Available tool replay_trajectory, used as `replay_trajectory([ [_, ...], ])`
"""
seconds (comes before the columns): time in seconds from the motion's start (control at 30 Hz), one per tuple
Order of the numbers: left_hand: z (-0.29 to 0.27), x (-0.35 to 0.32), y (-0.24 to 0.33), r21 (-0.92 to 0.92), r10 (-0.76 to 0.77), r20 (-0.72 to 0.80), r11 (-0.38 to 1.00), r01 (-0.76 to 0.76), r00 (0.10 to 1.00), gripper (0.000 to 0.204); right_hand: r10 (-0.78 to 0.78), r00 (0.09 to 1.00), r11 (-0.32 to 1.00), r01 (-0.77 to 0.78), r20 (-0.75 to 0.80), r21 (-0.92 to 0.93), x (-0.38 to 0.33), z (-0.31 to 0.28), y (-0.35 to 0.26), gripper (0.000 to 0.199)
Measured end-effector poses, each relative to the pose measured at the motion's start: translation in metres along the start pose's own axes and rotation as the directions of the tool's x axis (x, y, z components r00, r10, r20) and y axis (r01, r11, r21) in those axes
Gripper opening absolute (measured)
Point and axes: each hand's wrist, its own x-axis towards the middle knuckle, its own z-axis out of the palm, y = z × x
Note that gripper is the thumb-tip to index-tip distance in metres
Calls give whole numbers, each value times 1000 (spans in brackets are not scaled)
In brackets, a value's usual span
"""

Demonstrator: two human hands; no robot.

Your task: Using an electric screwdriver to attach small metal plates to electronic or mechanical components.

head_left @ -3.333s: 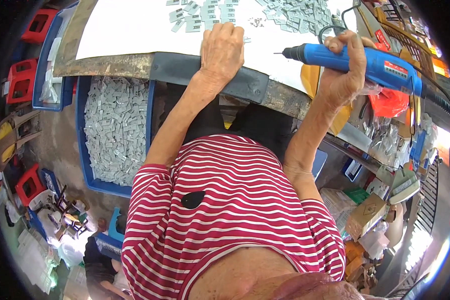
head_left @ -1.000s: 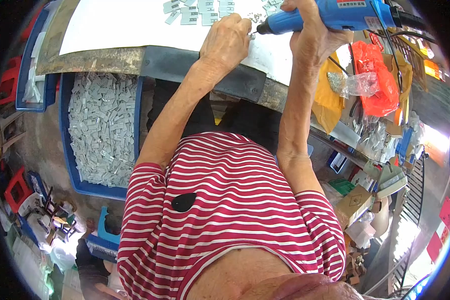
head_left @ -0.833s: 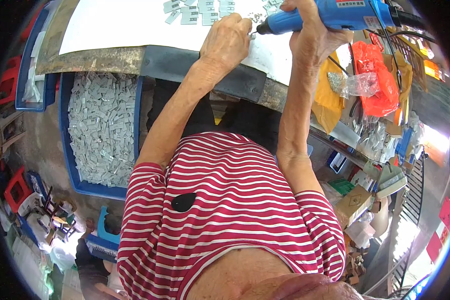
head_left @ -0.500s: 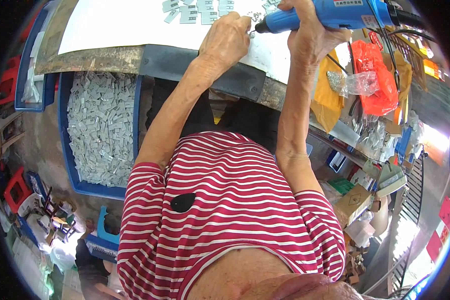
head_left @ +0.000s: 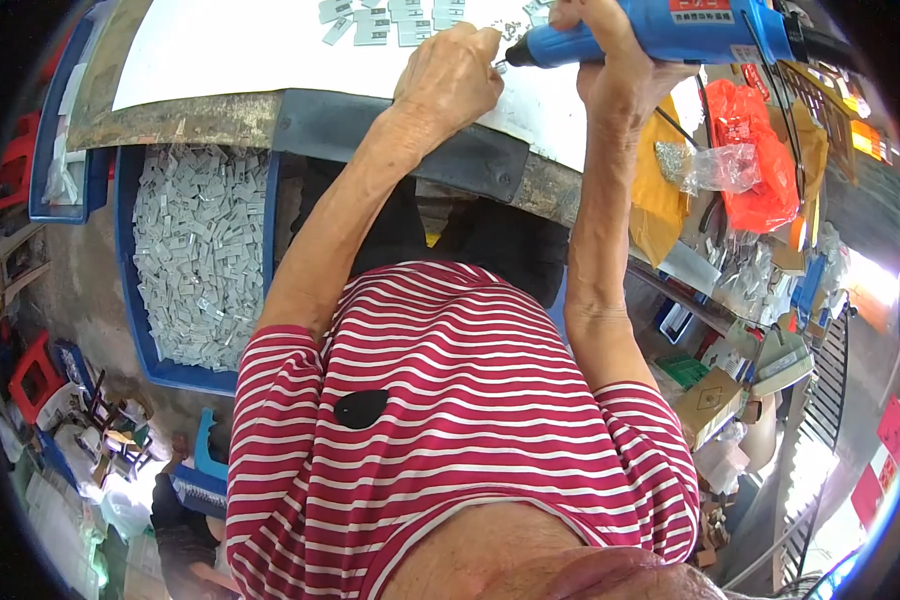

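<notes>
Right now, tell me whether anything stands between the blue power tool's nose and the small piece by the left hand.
Nothing visible does: the right hand holds the blue power tool with its black nose close beside the small piece at the left hand. I cannot tell whether nose and piece touch.

- I saw the right hand [head_left: 616,80] bring the blue electric screwdriver [head_left: 670,32] up and leftward; its black nose [head_left: 518,53], earlier well apart from the left hand [head_left: 450,80], came just beside those fingertips.
- More of the red plastic bag [head_left: 752,155] showed.
- Most of the right-hand heap of grey plates [head_left: 537,12] left my view.
</notes>
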Motion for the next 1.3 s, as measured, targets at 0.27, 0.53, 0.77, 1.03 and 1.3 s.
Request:
replay_trajectory([
  [0.27,2,-2,-1,2,30,-62,1000,-30,998,13,-67,996,996,64,53,55,-1,5,4,9],
  [0.53,3,-1,-1,-35,37,-76,999,-40,996,11,-49,995,996,42,87,81,0,1,7,13],
  [0.77,5,-6,-3,-21,113,-103,993,-116,988,14,-96,976,857,-20,197,515,1,-8,14,20],
  [1.03,0,-6,1,-4,84,-30,996,-85,996,13,-279,944,570,15,177,821,-1,-1,36,25],
  [1.3,1,-5,1,-38,126,0,991,-126,992,14,-173,958,953,104,230,285,-11,-24,12,23],
])
